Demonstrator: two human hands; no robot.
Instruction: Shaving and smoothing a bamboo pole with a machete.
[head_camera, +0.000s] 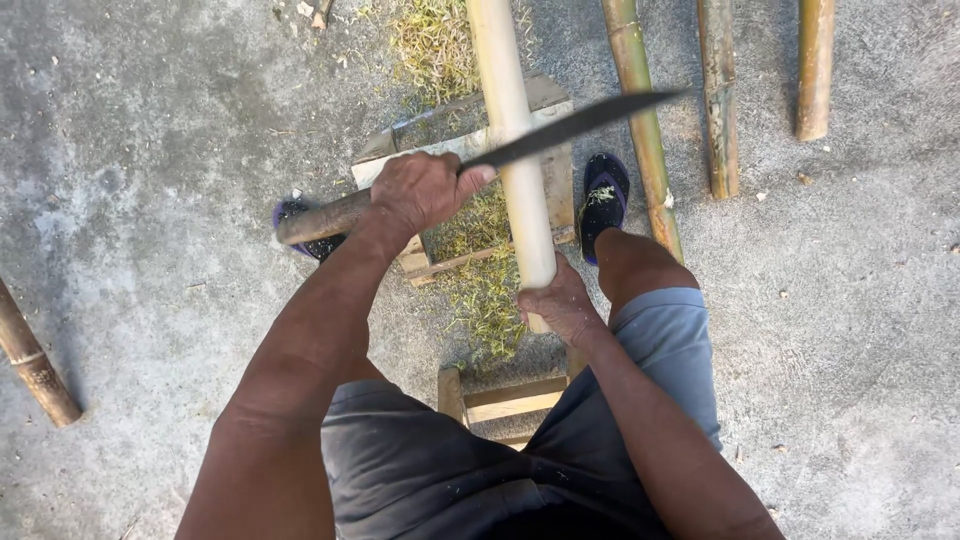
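My left hand (425, 190) grips the long knife (560, 130), my right hand (560, 300) holds the pale pole (510, 130) (scraping it); next stroke needs steady push.

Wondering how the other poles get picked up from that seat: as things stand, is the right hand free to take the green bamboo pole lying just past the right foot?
Probably not yet. The right hand is closed around the pale peeled pole, so it would have to let go first. The green bamboo pole lies open on the concrete beside the right foot, nothing on it, but a lean forward looks needed.

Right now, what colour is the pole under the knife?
Pale cream-yellow pole, peeled smooth, seen best in the head view.
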